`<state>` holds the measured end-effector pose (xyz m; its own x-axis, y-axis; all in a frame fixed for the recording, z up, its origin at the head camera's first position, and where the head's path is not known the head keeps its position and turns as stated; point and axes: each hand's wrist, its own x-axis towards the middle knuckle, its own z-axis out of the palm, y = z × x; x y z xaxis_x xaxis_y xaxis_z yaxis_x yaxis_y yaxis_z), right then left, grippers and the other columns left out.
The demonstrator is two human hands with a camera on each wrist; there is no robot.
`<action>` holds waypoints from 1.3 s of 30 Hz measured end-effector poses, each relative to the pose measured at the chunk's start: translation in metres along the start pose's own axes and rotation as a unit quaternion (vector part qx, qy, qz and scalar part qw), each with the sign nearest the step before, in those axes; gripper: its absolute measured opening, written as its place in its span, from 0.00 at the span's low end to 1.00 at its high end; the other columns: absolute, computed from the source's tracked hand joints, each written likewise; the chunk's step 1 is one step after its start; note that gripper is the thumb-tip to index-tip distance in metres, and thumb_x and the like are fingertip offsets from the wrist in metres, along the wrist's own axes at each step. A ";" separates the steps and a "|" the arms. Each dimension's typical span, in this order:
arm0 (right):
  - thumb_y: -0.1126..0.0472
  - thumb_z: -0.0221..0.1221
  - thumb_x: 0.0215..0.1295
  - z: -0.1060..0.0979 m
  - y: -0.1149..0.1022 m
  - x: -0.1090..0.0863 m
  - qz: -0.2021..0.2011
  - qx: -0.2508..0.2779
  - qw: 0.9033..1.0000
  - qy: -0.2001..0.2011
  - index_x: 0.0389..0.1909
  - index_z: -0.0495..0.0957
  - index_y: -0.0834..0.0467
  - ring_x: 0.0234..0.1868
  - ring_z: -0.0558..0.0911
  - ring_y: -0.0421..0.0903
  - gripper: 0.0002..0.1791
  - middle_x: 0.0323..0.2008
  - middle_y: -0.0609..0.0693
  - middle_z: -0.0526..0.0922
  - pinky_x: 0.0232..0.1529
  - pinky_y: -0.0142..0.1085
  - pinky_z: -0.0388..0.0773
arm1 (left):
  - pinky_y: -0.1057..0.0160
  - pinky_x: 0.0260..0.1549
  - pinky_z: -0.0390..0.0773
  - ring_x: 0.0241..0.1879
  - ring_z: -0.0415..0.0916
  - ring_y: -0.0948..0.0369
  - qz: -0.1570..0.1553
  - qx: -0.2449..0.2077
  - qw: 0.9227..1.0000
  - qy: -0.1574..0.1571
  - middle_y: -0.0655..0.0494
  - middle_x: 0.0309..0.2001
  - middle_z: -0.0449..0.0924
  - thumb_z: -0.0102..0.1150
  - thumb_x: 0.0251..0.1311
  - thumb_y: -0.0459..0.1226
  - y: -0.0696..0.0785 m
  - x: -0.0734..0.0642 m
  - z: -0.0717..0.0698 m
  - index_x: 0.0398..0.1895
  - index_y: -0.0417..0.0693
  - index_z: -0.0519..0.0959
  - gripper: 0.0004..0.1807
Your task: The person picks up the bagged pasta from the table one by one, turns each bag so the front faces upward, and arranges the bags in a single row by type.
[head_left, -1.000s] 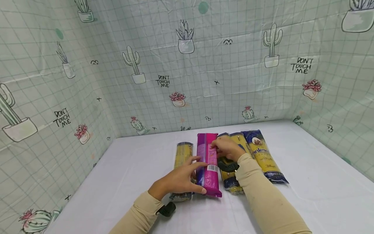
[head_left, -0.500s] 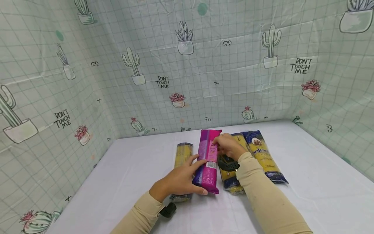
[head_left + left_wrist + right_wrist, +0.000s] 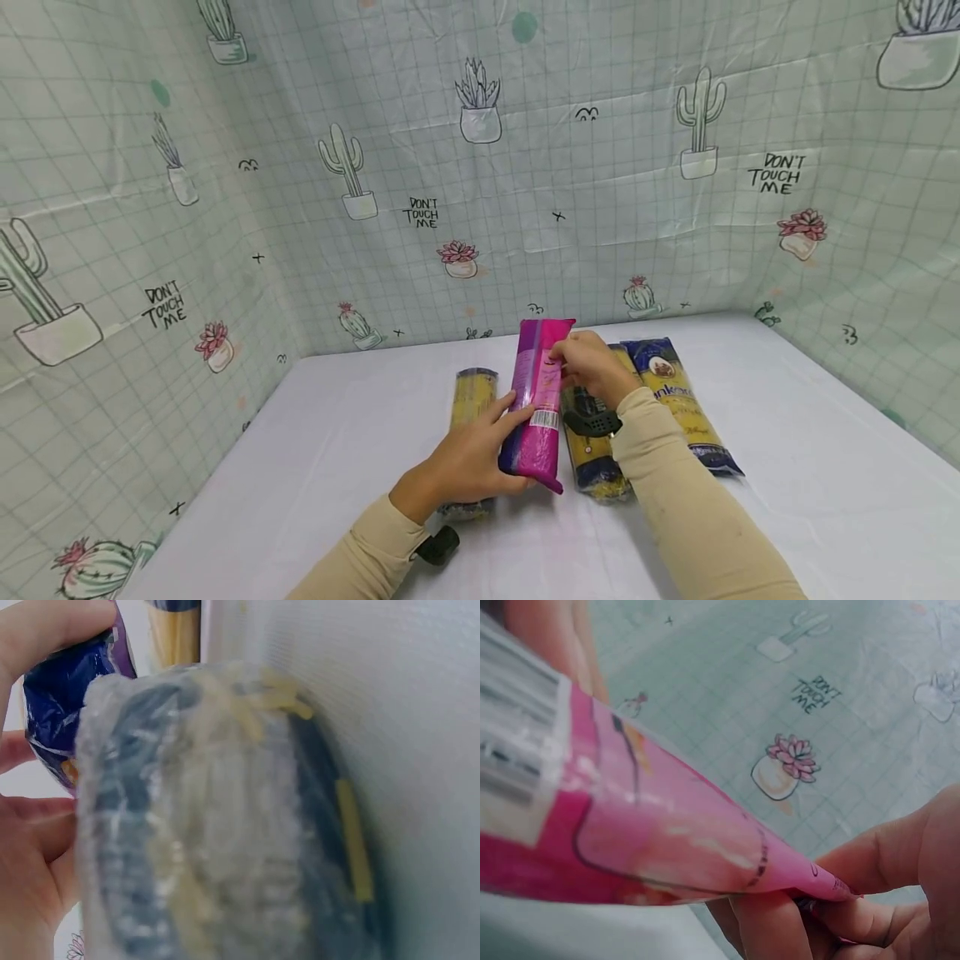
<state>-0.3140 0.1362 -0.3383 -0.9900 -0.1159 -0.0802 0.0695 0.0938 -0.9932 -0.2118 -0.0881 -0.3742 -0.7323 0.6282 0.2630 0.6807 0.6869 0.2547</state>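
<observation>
Cactus-printed sheeting [image 3: 525, 183] is hanging behind the white counter [image 3: 337, 433], and a pink packet [image 3: 537, 450] is slanting between the two hands; whether its lower end is touching the counter, I cannot tell. The left hand [image 3: 468, 462] is hiding part of a left-lying yellow packet [image 3: 472, 400], while the right hand and its sleeve [image 3: 675, 467] are covering much of two middle packets [image 3: 592, 454]. Blurred clear wrapping [image 3: 225, 817] is filling the left wrist view. The left hand is gripping the pink packet's lower left side, fingers spreading over its front; the right hand [image 3: 596, 362] is pinching its upper right edge.
</observation>
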 end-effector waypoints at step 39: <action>0.66 0.43 0.79 0.001 0.018 0.003 -0.108 0.201 0.970 -0.084 0.74 0.58 0.67 0.45 0.82 0.42 0.26 0.45 0.49 0.81 0.46 0.35 0.79 | 0.54 0.61 0.72 0.72 0.58 0.47 0.060 -0.119 0.985 0.113 0.39 0.78 0.48 0.73 0.55 0.37 0.013 0.001 0.000 0.73 0.39 0.64 0.43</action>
<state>-0.3159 0.1368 -0.3564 -0.9552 -0.2525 0.1541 -0.0617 -0.3394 -0.9386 -0.2042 -0.0785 -0.3706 -0.6415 0.5831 0.4984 0.7671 0.4907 0.4132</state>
